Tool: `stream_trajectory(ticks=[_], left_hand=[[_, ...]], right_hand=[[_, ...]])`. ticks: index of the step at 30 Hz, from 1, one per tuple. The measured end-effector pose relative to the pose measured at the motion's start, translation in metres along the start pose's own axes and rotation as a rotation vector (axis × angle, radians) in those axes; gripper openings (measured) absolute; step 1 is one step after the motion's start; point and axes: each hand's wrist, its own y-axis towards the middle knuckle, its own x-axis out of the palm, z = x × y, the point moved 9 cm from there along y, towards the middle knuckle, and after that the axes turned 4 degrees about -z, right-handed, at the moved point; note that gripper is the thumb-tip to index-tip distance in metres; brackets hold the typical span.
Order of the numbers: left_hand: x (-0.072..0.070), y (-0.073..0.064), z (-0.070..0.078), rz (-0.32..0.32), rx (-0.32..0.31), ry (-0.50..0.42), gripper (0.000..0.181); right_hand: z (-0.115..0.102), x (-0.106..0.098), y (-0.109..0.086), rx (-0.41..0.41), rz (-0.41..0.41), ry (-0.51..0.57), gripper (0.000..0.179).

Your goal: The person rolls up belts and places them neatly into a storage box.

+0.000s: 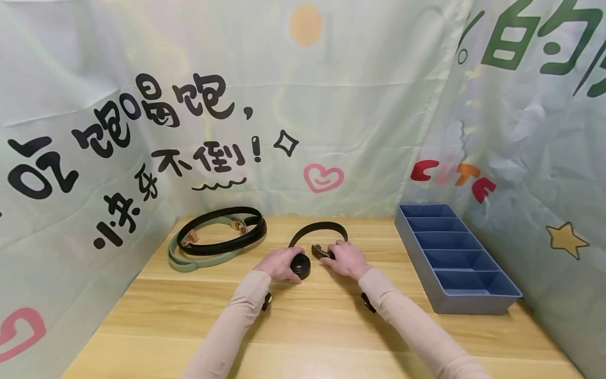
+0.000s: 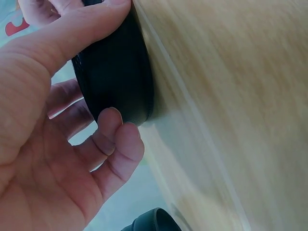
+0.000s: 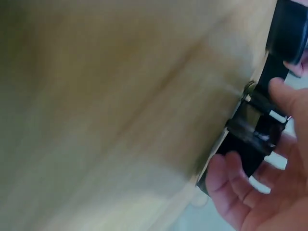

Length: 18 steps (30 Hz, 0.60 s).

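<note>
"What carries everything here?"

"A tabletop point(image 1: 307, 331) of pale wood, its grain running from side to side."

"And at its far left?"

"A light green belt point(image 1: 189, 266) lies in a loop. A wide black belt point(image 1: 215, 250), looped too, lies partly over it, and copper-coloured fittings point(image 1: 190, 238) show inside the loops."

"The middle?"

"A third belt point(image 1: 303, 268), also black, stands on its edge. Part of it is wound into a tight coil on the wood; the strap arches behind, and the buckle point(image 1: 318, 252) is just right of the coil."

"The right?"

"A blue-grey box point(image 1: 475, 305) stands there, five compartments in one row."
</note>
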Motion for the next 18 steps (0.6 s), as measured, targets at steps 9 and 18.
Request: stream_trajectory(ticks=[9,18], left_hand=[[0.0,-0.001,-0.001,0.002,-0.003,0.013,0.074],[-0.001,-0.002,0.0,0.009,-0.014,0.016,0.075]], right_hand=[[0.005,-0.014,-0.008,-0.282,0.001,-0.044,0.018],[0.033,-0.02,-0.006,-0.261,0.002,-0.018,0.021]])
